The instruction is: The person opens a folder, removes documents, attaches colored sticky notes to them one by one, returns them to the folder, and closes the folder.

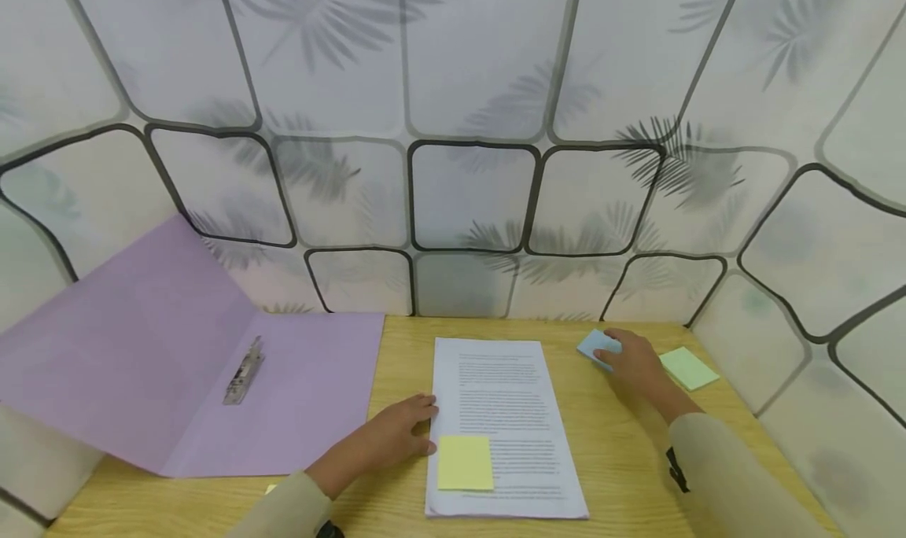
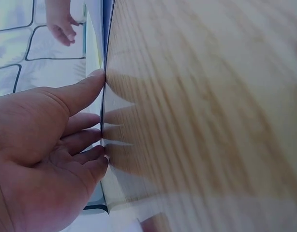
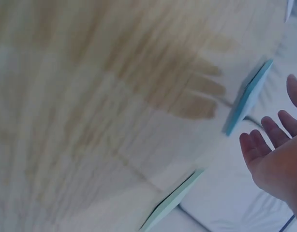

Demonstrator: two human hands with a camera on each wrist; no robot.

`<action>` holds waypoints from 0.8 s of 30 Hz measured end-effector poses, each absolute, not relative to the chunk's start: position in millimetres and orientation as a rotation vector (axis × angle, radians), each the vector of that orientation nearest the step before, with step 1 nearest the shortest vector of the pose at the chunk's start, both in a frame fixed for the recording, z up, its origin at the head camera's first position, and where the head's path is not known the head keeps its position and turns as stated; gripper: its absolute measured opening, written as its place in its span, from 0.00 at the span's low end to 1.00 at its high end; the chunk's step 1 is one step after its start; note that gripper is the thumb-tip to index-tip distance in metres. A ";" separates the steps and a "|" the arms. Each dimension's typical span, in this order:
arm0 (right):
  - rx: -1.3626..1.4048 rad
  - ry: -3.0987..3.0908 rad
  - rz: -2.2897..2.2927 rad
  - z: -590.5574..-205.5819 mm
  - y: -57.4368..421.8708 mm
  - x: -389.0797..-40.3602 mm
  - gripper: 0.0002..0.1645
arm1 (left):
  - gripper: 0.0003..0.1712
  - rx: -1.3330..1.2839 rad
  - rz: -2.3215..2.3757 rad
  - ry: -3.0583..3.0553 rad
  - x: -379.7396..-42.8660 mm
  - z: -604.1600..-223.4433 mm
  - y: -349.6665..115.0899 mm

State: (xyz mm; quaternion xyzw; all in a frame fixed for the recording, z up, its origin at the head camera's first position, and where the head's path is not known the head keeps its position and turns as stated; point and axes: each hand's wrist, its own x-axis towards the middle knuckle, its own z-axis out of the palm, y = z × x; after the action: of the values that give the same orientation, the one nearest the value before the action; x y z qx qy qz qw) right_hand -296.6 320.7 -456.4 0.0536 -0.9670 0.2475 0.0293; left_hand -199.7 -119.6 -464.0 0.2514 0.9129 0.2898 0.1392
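Note:
A stack of printed paper (image 1: pixel 524 412) lies upright to me on the wooden table, with a yellow sticky note (image 1: pixel 465 462) on its lower left part. My left hand (image 1: pixel 388 437) is at the stack's left edge. In the left wrist view, the thumb and fingertips of that hand (image 2: pixel 47 159) touch the edge, fingers loosely bent. Farther right, my right hand (image 1: pixel 633 369) reaches over a blue sticky-note pad (image 1: pixel 593 344). The right wrist view shows the fingers of this hand (image 3: pixel 279 159) relaxed, with a gap between them and the blue pad (image 3: pixel 247 99).
Right of my right hand lies a light green sticky-note pad (image 1: pixel 689 367). An opened purple folder (image 1: pixel 318 412) takes up the left, its cover leaning on the patterned wall (image 1: pixel 467 200). Inside it is a grey clip-like piece (image 1: pixel 244 371). A yellow scrap (image 1: pixel 270 488) shows beside my left sleeve.

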 end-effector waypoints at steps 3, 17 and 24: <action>0.123 -3.049 0.691 -460.8 333.6 -303.6 0.39 | 0.37 0.724 0.866 2.626 -199.5 -466.3 -119.1; 0.176 -3.061 0.669 -471.6 347.0 -307.6 0.40 | 0.36 0.673 0.862 2.627 -197.4 -462.0 -116.8; 0.137 -2.991 0.734 -473.5 340.2 -307.6 0.36 | 0.37 0.645 0.861 2.622 -196.8 -462.9 -118.6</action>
State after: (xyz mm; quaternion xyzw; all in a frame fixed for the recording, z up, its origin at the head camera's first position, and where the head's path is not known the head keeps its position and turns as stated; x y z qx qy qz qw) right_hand -307.6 340.2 -473.5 0.0444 -0.9698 0.2380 0.0295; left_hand -196.8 -118.6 -462.9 0.2251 0.9142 0.3002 0.1532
